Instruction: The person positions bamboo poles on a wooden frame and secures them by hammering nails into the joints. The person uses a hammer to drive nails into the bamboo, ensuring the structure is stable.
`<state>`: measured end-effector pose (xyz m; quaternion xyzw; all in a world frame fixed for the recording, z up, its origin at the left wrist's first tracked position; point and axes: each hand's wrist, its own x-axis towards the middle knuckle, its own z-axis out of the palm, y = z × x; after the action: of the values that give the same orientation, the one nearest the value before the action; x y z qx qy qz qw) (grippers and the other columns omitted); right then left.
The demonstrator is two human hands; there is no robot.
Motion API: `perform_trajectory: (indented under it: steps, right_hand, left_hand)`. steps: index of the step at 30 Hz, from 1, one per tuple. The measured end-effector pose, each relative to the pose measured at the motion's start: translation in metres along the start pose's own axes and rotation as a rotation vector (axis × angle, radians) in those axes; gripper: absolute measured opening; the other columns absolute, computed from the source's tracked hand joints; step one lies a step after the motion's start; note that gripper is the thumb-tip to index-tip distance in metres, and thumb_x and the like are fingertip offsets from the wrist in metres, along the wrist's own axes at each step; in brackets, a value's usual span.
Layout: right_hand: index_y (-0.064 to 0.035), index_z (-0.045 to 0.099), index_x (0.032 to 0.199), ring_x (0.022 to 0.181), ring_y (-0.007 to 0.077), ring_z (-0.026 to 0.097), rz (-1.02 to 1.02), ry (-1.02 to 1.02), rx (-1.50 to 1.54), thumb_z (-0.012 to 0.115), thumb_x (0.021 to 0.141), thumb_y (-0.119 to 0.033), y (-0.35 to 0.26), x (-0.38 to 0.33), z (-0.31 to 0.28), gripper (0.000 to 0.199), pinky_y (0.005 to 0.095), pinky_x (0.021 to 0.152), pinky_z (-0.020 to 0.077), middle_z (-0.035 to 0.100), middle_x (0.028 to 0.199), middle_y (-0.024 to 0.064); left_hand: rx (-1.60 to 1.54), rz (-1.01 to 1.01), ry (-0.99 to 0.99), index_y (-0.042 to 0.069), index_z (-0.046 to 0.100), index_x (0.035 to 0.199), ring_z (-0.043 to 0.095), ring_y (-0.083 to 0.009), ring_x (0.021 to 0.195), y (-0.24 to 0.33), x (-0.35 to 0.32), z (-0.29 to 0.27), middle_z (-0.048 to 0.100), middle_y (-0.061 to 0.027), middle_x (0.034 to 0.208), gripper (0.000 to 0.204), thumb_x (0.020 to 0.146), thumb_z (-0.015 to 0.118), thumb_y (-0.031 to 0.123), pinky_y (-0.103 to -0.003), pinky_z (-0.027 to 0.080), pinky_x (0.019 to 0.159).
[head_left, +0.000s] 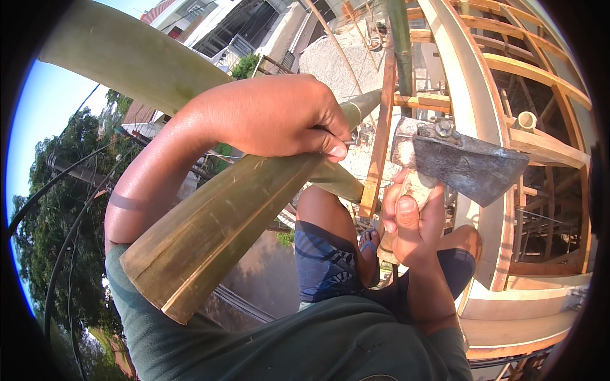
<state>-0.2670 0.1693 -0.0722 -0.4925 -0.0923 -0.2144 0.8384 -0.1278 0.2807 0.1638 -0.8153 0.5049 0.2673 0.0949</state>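
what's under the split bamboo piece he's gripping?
Under the split green-brown bamboo piece, held by the left hand: the person's bent knee in blue patterned shorts and grey ground far below. Its far end is hidden behind the hand.

Outdoors, bright sun. Curved timber frame (470, 95) w/ wooden ribs at right; white buildings (222, 28) up top; trees (57, 209) & overhead cables (70, 235) left, blue sky (44, 101).

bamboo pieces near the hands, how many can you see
2. One split bamboo piece is gripped by the left hand, running from lower left toward centre. Another thick bamboo culm crosses the upper left. More may be hidden behind.
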Motion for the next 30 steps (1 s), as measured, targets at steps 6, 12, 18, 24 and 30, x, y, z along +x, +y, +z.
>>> perform_trajectory:
  steps: [6,12,18,24,30]
  right_hand:
    - [-0.0009,0.047,0.126,0.06,0.0079,0.044,-0.006,-0.018,-0.059,0.061,0.105,-0.042,-0.007,-0.001,-0.008,0.048,0.0221,0.053,0.0393,0.051,0.076,0.0028]
    - [0.0031,0.05,0.13,0.069,0.0113,0.056,-0.035,-0.057,-0.174,0.062,0.104,-0.039,-0.003,-0.004,-0.008,0.05,0.0263,0.06,0.046,0.061,0.085,0.009]
    - [0.002,0.048,0.128,0.067,0.011,0.053,-0.267,-0.077,-0.437,0.062,0.105,-0.037,0.019,0.011,-0.008,0.048,0.0258,0.058,0.0444,0.057,0.082,0.0082]
    - [0.0001,0.045,0.127,0.062,0.0085,0.046,-0.141,0.044,0.116,0.057,0.107,-0.041,-0.009,0.0,-0.007,0.048,0.024,0.055,0.0412,0.052,0.075,0.0047]
    - [0.0009,0.048,0.126,0.061,0.0087,0.046,-0.019,-0.038,-0.054,0.057,0.107,-0.042,0.007,0.002,-0.013,0.048,0.0232,0.054,0.0386,0.054,0.077,0.0048]
  left_hand:
    - [0.003,-0.046,-0.031,0.007,0.077,0.109,0.072,-0.0311,0.085,0.003,0.002,-0.003,0.076,-0.0112,0.095,0.024,0.098,0.071,0.027,-0.039,0.053,0.074]
    - [-0.06,-0.037,-0.033,0.007,0.077,0.109,0.074,-0.0298,0.085,0.0,-0.002,-0.001,0.077,-0.0131,0.095,0.02,0.096,0.072,0.021,-0.038,0.053,0.075]
    - [-0.032,-0.178,-0.111,0.005,0.078,0.108,0.075,-0.0271,0.087,0.011,0.002,-0.013,0.078,-0.0109,0.096,0.019,0.093,0.074,0.015,-0.036,0.055,0.077]
    - [-0.128,-0.126,-0.039,0.006,0.078,0.108,0.075,-0.028,0.088,0.003,-0.003,-0.003,0.078,-0.0117,0.096,0.019,0.093,0.075,0.016,-0.036,0.055,0.078]
    - [-0.089,-0.021,0.342,0.004,0.067,0.135,0.074,-0.0252,0.103,-0.004,-0.022,0.003,0.074,-0.0181,0.119,0.037,0.099,0.061,0.01,-0.038,0.055,0.09]
